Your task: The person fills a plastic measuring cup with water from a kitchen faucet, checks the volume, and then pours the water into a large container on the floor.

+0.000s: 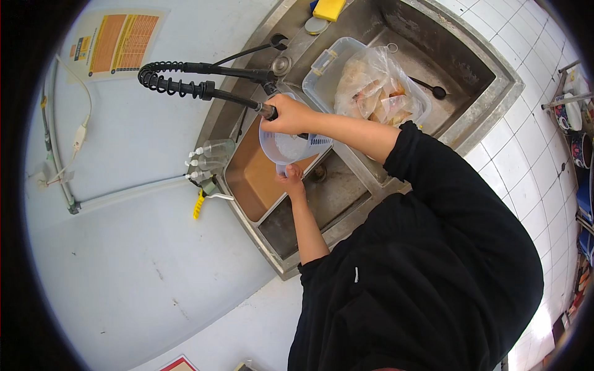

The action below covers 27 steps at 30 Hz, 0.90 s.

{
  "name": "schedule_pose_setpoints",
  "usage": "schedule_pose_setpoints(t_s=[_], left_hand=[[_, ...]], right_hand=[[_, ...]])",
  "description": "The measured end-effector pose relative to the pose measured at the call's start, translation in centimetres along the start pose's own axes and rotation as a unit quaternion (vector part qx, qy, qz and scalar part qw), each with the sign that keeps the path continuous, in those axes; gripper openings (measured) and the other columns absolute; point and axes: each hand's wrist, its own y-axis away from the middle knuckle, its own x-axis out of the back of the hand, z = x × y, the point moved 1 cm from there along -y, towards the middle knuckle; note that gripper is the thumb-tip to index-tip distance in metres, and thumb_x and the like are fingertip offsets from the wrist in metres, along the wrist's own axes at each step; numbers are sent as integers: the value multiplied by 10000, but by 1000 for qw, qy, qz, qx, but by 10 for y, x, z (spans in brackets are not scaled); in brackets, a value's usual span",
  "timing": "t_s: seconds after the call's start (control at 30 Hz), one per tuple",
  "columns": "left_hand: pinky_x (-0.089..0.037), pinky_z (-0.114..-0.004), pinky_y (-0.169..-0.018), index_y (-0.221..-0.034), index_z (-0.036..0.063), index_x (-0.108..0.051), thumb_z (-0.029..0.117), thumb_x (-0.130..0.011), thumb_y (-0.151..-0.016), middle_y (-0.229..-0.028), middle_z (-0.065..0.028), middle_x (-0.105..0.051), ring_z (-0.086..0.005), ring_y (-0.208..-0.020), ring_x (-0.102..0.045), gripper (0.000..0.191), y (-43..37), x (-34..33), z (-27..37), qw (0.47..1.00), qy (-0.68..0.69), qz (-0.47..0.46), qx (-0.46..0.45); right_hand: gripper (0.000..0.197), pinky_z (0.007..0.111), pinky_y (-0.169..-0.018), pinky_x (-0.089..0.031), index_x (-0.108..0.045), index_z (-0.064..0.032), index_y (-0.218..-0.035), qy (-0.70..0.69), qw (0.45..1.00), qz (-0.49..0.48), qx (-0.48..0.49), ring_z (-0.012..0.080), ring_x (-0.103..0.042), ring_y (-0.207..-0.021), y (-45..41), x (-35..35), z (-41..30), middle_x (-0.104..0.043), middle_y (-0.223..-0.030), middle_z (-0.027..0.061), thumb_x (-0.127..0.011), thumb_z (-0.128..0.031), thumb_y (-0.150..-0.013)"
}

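Note:
My left hand point(292, 180) grips the handle of a translucent plastic jug point(267, 147) over the left sink basin. My right hand point(290, 114) is closed around the spray head point(267, 110) of a black pre-rinse hose, held at the jug's mouth. Clear, bubbly water point(290, 147) appears inside the jug. Below sits a rectangular tub point(253, 174) with a flat brown surface, either liquid or its floor; I cannot tell which. Beside the jug, a bluish perforated plastic edge point(320, 140) shows, partly hidden by my right forearm.
A clear plastic bin point(320, 76) holding a plastic bag of food point(376, 92) stands in the right basin, near a black ladle point(436, 91). Pump bottles point(211, 155) and a yellow-handled brush point(198, 204) line the wall side. A yellow sponge point(328, 9) lies on the far ledge.

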Motion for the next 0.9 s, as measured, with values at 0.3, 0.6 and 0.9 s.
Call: schedule_pose_setpoints(t_s=[0.3,0.6,0.9], left_hand=[[-257,-233,-370,-632,89,-362,362,-545,-806,-481,16,-304,-84,-397,-319,372,-1,0,0,1000,-4,6,8],[-262,-230,-366,-635,85,-368,376,-544,-809,-472,18,-305,-83,-389,-317,382,-1,0,0,1000,-7,0,3],[-246,-228,-372,-630,86,-367,372,-550,-805,-476,20,-304,-82,-395,-309,382,0,-2,2,1000,0,15,15]], right_hand=[[224,309,-516,-419,-542,-29,-645,39,999,4,38,203,-538,-536,3,3,-4,-560,-581,91,-625,-232,-598],[485,317,-559,-435,-529,-58,-767,55,996,-33,63,214,-579,-615,2,8,-5,-579,-647,72,-698,-475,-584],[506,293,-548,-425,-498,-51,-819,2,993,-50,108,175,-563,-611,1,10,0,-565,-656,60,-704,-469,-621]])
